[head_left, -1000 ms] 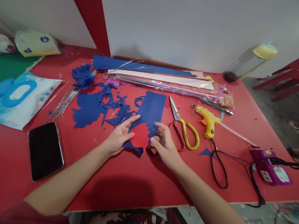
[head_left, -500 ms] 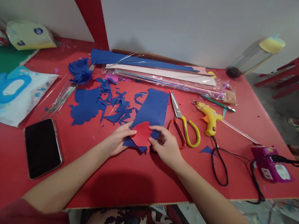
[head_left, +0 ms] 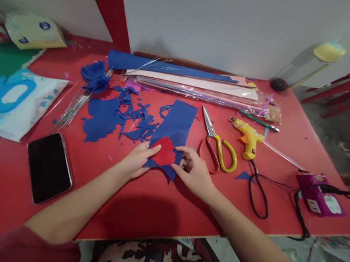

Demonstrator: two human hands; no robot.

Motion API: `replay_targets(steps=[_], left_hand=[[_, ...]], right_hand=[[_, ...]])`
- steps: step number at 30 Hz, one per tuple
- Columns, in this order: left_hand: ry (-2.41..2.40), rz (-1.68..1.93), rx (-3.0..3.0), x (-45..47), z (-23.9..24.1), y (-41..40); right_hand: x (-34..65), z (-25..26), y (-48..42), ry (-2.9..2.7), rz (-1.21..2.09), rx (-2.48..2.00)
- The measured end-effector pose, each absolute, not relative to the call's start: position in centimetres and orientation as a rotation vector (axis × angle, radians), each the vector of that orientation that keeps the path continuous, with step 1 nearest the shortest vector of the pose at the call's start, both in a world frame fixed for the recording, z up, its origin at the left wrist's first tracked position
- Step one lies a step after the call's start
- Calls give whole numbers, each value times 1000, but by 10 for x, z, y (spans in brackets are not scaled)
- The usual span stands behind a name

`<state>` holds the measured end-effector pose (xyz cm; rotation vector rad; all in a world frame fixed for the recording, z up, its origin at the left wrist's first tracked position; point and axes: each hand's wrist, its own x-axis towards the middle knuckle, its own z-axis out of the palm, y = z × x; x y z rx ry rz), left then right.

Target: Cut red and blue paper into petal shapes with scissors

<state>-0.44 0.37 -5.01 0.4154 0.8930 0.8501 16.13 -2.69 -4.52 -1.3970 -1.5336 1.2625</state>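
My left hand (head_left: 139, 159) is closed at the left edge of a blue sheet (head_left: 178, 121), its thumb pressing a red scallop-edged petal cutout (head_left: 163, 151) flat on top. The sheet looks like felt or crepe paper and has a ragged near end. My right hand (head_left: 196, 172) has its index finger and thumb at the right side of the cutout and the blue sheet; its other fingers are curled and partly hidden. Just right of that hand lie scissors (head_left: 211, 138) with one red and one yellow handle, blades pointing away.
Blue scraps (head_left: 101, 119) and a blue fabric flower (head_left: 95, 76) with wire stems lie left. A phone (head_left: 49, 167) and wipes pack (head_left: 22, 105) are farther left. Rightward are a yellow glue gun (head_left: 247, 138), its cord, and a purple power socket (head_left: 320, 195). Rolled sheets (head_left: 173, 69) line the back.
The red cutout has turned and shifted slightly left on the blue sheet, showing its scalloped edge to the right. My right fingertips have spread a little. The view has shifted slightly.
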Motion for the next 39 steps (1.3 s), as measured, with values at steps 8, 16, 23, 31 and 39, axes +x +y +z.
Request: replay_targets(steps=[8, 16, 23, 31, 39], left_hand=[[898, 889, 399, -4, -50, 2], [882, 873, 368, -3, -49, 1], [870, 868, 328, -4, -47, 2], [879, 898, 346, -2, -44, 1], [877, 909, 351, -3, -47, 2]], right_hand=[[162, -47, -26, -1487, 1244, -1504], [161, -47, -25, -1560, 1130, -1455], [161, -45, -26, -1534, 1146, -1468], [161, -41, -27, -1506, 1255, -1551], [161, -42, -29, -1456, 1297, -1556]])
